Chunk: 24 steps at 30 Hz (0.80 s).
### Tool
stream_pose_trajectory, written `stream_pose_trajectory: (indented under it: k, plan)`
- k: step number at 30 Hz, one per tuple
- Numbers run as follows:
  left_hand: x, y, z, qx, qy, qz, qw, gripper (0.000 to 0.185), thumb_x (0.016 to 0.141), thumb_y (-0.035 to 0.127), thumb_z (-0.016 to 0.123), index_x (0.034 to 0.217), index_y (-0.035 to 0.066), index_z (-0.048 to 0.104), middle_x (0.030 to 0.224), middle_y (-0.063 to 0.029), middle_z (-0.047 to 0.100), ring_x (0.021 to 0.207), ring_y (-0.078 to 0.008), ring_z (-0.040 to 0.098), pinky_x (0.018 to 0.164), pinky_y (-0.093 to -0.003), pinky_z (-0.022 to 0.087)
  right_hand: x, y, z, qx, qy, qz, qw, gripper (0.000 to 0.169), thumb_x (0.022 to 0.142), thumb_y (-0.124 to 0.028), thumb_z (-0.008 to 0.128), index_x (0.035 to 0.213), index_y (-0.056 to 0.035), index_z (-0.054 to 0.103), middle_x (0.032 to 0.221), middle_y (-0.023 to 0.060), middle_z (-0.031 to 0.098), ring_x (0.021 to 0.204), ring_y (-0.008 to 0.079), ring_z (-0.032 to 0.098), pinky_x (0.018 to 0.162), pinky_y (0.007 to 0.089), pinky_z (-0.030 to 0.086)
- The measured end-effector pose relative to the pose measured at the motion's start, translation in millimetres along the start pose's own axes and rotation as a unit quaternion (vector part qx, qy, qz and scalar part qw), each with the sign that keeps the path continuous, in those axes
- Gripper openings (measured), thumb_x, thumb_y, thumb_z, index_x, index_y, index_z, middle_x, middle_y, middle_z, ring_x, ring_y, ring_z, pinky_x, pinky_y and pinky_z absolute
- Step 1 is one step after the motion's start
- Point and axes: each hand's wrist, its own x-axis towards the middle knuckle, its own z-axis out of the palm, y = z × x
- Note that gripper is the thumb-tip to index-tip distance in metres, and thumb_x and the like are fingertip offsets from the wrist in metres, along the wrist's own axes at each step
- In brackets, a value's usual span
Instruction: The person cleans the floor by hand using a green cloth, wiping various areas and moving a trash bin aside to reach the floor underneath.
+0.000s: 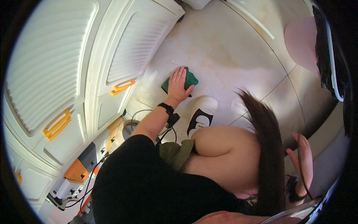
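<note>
My left hand (177, 84) lies palm down on a folded green cloth (191, 77) and presses it against the pale tiled floor (218, 53). Its fingers point away from me, with the thumb over the cloth's near right side. A black band with a small box is round that wrist. At the far right, my right hand (303, 161) is raised beside a dark ponytail of hair (268, 145), its thumb apart from the fingers and nothing seen in it. A white shoe with black parts (202, 112) stands just behind the cloth, below a bent bare knee.
White ribbed plastic drawers or cabinets (134, 47) with yellow handles (57, 125) line the left side. Dark cables (86, 179) run by several small boxes at lower left. A white rod (251, 16) lies at upper right, near a pink rounded object (301, 44) and black plastic (321, 56).
</note>
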Motion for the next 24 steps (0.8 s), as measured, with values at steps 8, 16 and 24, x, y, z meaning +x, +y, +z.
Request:
stream_pose_trajectory:
  k: [8,16,24]
  plan:
    - [68,48,3,-0.124,0.008,0.056,0.991,0.067,0.079,0.03,0.069,0.133,-0.001,0.044,0.125,-0.0192,0.046,0.119,-0.0376,0.044,0.102,-0.0464,0.036,241,-77,108,0.015,0.017,-0.236,0.972,0.036,0.081,-0.022,0.066,0.11,-0.0023,0.062,0.109,0.0193,0.063,0.098,0.0379,0.06,0.088,0.0435,0.048]
    - [93,34,8,-0.126,0.097,-0.036,0.987,0.032,0.084,0.024,0.065,0.112,0.009,0.062,0.109,-0.0089,0.057,0.105,-0.0305,0.051,0.092,-0.0435,0.038,351,-165,181,0.105,0.122,-0.028,0.987,0.024,0.079,-0.018,0.069,0.094,-0.0002,0.065,0.09,0.0191,0.067,0.084,0.0372,0.064,0.076,0.0425,0.052]
    - [109,19,5,-0.118,0.1,-0.062,0.986,0.025,0.084,0.029,0.067,0.104,0.015,0.066,0.101,-0.0054,0.057,0.1,-0.028,0.05,0.088,-0.0428,0.036,362,-164,180,0.041,0.124,-0.068,0.989,0.022,0.075,-0.018,0.071,0.089,-0.0015,0.066,0.089,0.0202,0.065,0.089,0.0378,0.062,0.078,0.0443,0.05]
